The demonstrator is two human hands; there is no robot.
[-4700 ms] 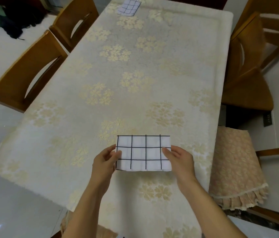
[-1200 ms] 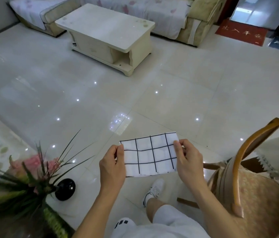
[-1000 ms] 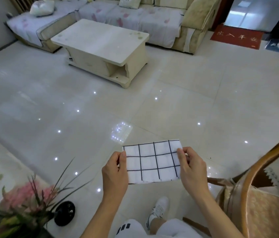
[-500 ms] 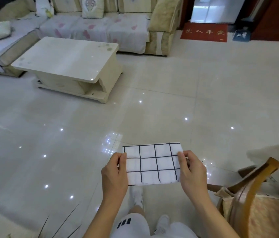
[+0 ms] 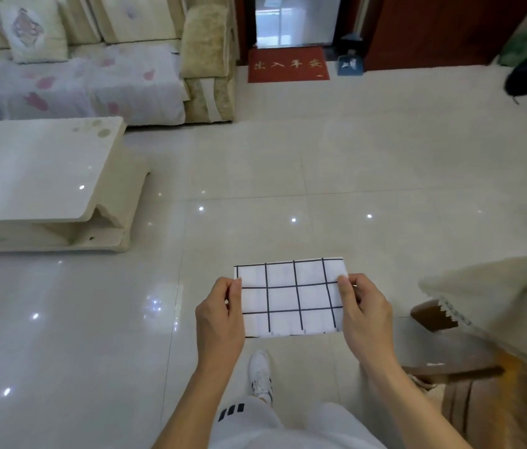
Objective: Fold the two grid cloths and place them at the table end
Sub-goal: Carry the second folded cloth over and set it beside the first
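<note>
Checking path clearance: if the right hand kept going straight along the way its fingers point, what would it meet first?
The right hand pinches the folded grid cloth, fingers pointing up-frame, away from the body. Beyond that, only bare tiled floor shows, probably below; the way looks free, though depth is unclear.

Single head camera, looking forward-down, close above hands, floor beyond.

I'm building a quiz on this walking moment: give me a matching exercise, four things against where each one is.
Things:
1. grid cloth
2. red doormat
3. coffee table
4. white sneaker

Places:
A. on the floor below the cloth
B. at the doorway, far end
C. pinched between left hand and right hand
D. left, before the sofa

Pairs: 1-C, 2-B, 3-D, 4-A
</note>
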